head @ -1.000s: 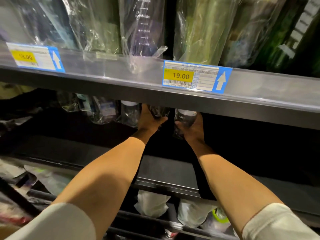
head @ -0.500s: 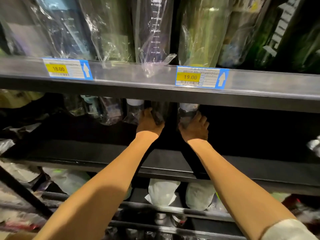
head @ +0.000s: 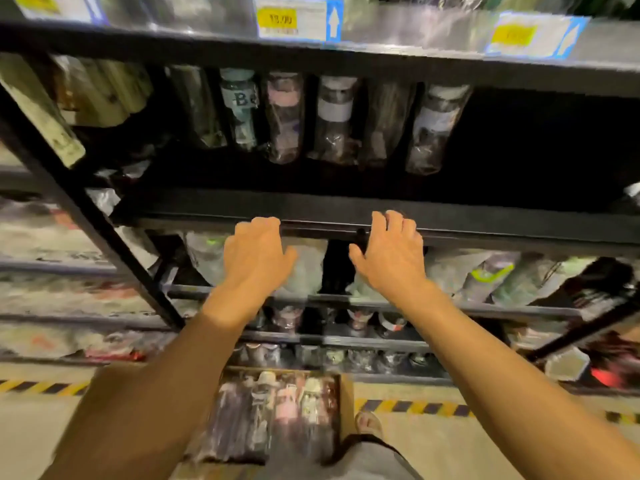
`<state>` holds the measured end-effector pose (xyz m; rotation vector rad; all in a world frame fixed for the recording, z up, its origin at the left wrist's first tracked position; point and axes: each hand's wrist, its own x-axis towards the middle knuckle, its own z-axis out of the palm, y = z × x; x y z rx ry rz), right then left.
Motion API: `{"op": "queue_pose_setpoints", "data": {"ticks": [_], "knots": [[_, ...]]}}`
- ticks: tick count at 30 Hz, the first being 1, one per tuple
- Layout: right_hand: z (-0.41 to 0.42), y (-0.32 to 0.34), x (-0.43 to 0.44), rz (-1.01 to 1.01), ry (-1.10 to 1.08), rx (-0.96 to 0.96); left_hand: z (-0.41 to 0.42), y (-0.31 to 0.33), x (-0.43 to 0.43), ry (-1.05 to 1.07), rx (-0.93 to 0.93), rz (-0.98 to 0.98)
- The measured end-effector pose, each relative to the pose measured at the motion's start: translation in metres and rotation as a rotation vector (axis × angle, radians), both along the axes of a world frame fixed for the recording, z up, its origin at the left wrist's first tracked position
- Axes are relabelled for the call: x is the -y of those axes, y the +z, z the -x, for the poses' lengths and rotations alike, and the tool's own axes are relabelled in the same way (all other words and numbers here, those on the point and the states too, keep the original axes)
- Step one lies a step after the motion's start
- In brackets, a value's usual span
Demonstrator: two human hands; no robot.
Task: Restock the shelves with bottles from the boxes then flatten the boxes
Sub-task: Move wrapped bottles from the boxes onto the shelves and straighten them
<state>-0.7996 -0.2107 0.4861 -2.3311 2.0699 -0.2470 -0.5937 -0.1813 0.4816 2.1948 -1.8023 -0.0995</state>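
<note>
We read this as shop. Shelf-edge price labels, yellow price fields, blue arrows pointing up. Dark metal shelves in tiers, rows of plastic-wrapped bottles facing out. We note open box of more bottles on floor, yellow-black striped tape along shelf foot.

Bottles wear glossy crinkled plastic (clear film), the shelf is matt black metal, the box brown cardboard.

Left hand, right hand — outstretched, fingers loose, empty
</note>
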Motion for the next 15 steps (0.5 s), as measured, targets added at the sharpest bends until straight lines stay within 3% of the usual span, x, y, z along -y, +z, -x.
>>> {"op": "queue_pose_setpoints", "data": {"ticks": [4, 8, 15], "knots": [[-0.045, -0.029, -0.059, -0.08, 0.123, -0.043, -0.054, -0.039, -0.059, 0.076, 0.023, -0.209], [-0.07, -0.066, -0.097, -0.185, 0.174, -0.094, -0.084, -0.086, -0.107, 0.114, 0.022, -0.251], [-0.077, -0.17, -0.141, -0.462, 0.166, -0.172, -0.089, -0.185, -0.154, 0.155, -0.126, -0.586]]}}
